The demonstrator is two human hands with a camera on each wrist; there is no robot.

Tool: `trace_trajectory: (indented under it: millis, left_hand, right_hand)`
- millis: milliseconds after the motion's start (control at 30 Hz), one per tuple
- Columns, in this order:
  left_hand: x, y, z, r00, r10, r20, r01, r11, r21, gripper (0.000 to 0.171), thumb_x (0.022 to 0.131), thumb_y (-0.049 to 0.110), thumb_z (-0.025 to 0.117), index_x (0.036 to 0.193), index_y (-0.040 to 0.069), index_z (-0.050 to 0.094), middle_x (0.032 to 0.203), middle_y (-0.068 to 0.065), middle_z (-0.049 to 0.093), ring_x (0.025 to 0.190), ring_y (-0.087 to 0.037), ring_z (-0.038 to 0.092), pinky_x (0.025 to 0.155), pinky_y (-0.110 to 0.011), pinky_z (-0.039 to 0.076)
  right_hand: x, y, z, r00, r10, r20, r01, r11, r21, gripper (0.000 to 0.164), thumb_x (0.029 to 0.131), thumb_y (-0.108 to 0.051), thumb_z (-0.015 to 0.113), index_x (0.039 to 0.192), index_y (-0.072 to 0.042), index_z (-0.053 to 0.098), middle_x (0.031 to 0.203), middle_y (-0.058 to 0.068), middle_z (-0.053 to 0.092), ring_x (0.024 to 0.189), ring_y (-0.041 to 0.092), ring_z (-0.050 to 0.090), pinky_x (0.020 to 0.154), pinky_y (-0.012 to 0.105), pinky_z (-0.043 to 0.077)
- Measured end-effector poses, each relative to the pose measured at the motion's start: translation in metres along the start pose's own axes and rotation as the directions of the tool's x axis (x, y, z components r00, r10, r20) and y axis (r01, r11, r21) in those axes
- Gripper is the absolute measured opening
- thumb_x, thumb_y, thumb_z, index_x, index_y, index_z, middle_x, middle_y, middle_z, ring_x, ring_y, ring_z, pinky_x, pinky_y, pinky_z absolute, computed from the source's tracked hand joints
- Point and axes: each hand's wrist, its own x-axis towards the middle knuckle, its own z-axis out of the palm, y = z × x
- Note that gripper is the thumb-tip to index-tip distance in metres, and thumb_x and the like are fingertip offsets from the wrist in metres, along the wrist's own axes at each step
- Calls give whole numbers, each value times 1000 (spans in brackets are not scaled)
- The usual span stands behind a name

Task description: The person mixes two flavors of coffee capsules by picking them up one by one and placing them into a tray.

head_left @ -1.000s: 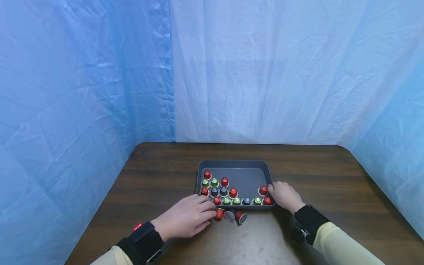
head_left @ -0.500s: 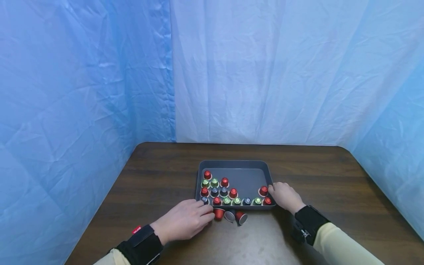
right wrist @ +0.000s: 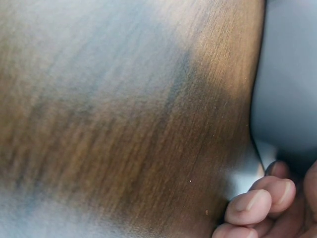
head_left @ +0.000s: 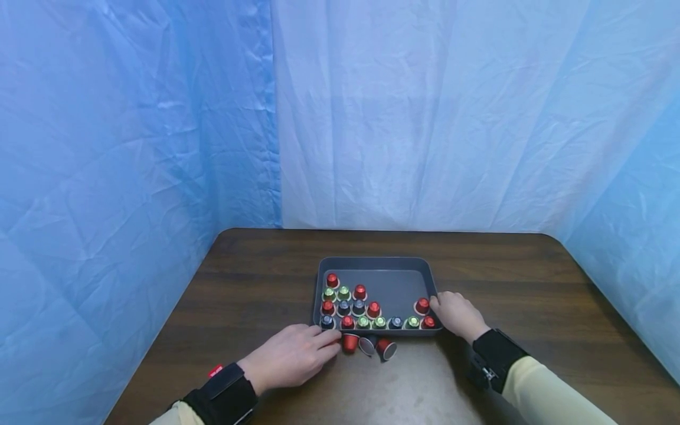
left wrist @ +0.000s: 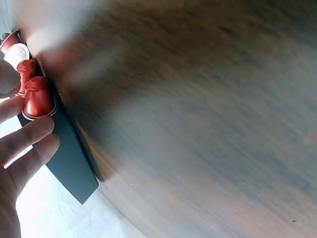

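A dark grey baking tray [head_left: 393,278] holds several red, green and dark blue coffee capsules, standing bottom up in rows. My left hand [head_left: 297,356] is low at the tray's front left corner, beside a dark blue capsule [head_left: 327,322]. Its fingertips are right at the edge of a red capsule [left wrist: 38,99] standing outside the tray, mostly hidden by the hand in the head view. With curled fingers my right hand [head_left: 458,315] grips the tray's right rim; in the right wrist view those fingers [right wrist: 250,206] sit against the grey tray side [right wrist: 287,74].
In front of the tray are another red capsule [head_left: 350,343], a capsule tipped with its silver lid [head_left: 367,346] showing, and a red one lying on its side [head_left: 386,349]. Brown wooden table [head_left: 255,260] surrounds the tray, with blue curtains [head_left: 372,118] behind.
The left hand has drawn back slightly toward the person and left, uncovering the dark blue capsule in the tray's front left corner. The right hand and tray have stayed put.
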Motion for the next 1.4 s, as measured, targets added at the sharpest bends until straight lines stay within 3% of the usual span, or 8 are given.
trace_trajectory:
  millis: [300, 700, 1033, 1400]
  left_hand:
    - [-1, -3, -1, 1000, -26, 3, 26, 999, -35, 37, 93, 34, 76, 129, 24, 70, 113, 9, 65, 86, -3, 61, 80, -16, 52]
    - [-7, -7, -4, 995, -68, 69, 69, 997, -18, 40, 94, 31, 76, 131, 23, 67, 102, 7, 59, 64, 1, 50, 61, -13, 41]
    - [-12, -10, -3, 988, -103, 114, 104, 994, -10, 40, 95, 34, 74, 132, 24, 67, 100, 7, 59, 64, 1, 49, 60, -15, 40]
    - [-22, -18, -4, 969, -204, 137, 206, 979, 1, 39, 93, 35, 76, 129, 21, 69, 103, 5, 57, 68, -1, 53, 64, -18, 46]
  right_hand:
    - [0, 0, -1, 1000, 13, 8, -13, 1000, 6, 41, 106, -28, 49, 120, 7, 65, 89, 10, 63, 74, 23, 57, 63, 35, 46]
    - [0, -1, -2, 1000, 21, 19, -21, 1000, 12, 41, 106, -27, 49, 121, 7, 65, 89, 10, 62, 74, 23, 57, 62, 34, 46]
    - [-1, -1, -1, 1000, 18, 19, -19, 1000, 15, 41, 106, -27, 49, 121, 8, 65, 88, 10, 62, 74, 23, 57, 62, 34, 46]
    - [0, 1, 1, 999, 38, 23, -38, 999, 16, 42, 107, -29, 48, 120, 7, 65, 86, 10, 60, 73, 23, 57, 61, 34, 46]
